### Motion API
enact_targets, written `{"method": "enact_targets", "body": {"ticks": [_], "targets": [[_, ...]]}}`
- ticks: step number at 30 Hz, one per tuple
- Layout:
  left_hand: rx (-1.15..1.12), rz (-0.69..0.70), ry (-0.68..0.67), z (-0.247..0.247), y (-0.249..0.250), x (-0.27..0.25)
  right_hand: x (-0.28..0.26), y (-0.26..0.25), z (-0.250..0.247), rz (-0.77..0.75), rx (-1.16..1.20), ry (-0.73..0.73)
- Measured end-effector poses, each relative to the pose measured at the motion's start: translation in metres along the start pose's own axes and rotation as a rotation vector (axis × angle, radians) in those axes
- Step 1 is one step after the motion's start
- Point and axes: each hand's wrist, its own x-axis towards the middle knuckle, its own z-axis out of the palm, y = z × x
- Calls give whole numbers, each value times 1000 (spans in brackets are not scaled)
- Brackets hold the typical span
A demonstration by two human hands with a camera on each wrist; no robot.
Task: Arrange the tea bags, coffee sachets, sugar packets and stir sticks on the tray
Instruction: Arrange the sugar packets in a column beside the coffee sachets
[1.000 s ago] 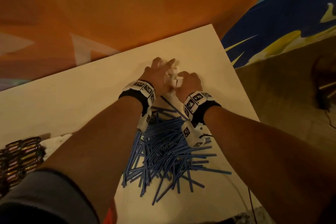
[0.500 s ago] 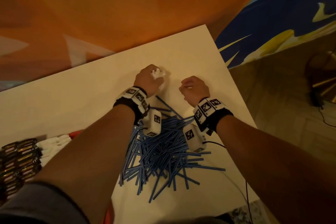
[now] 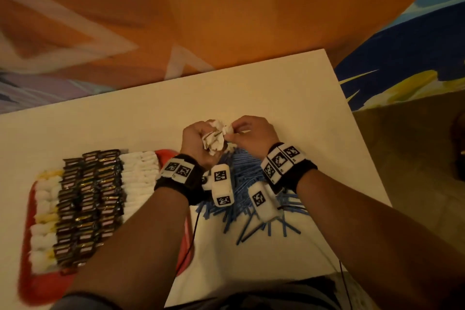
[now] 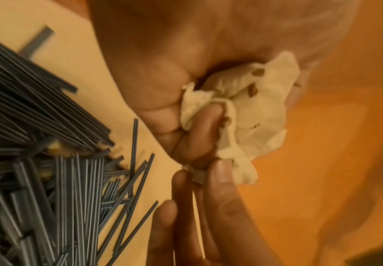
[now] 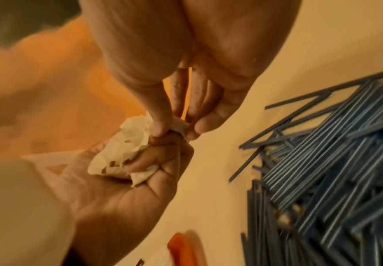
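Observation:
My left hand (image 3: pixel 201 137) grips a crumpled wad of white paper (image 3: pixel 214 141) above the white table. My right hand (image 3: pixel 236 133) pinches a corner of that wad between thumb and finger. In the left wrist view the paper (image 4: pixel 254 111) bulges out of my curled fingers (image 4: pixel 206 124). In the right wrist view the pinch (image 5: pixel 177 129) sits at the top of the wad (image 5: pixel 122 153). A loose heap of blue stir sticks (image 3: pixel 241 181) lies under both wrists. The red tray (image 3: pixel 30 282) at the left holds rows of dark sachets (image 3: pixel 88 204) and white packets (image 3: pixel 138 178).
White and yellow packets (image 3: pixel 44 221) fill the tray's left column. The white table (image 3: pixel 276 98) ends near my right forearm, with floor beyond. Orange cloth (image 3: pixel 226 7) lies past the far edge. Cables hang from both wrist cameras.
My right hand, a separate fist half a second ago, has come over to the wad and pinches it. Both hands have drawn nearer, and the view has swung left onto the tray.

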Motion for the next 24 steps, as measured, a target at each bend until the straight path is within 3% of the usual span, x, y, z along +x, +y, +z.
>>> {"method": "enact_targets", "body": {"ticks": [7,11,15,21,24], "targets": [[158,-21,-74,-62,22,-58,-50,-37,57,2,-15,-62],[-94,-16,-27,-104,37,-97,-76,-57,88,94,310,-44],[-126,21,-89,-147,47,-123,-103,-77,122,138,574,-84],[64,97,17,-192,62,-154,-127,-92,170,144,575,-12],[313,174,54,-207,64,-166,-137,-99,196,122,566,31]]}}
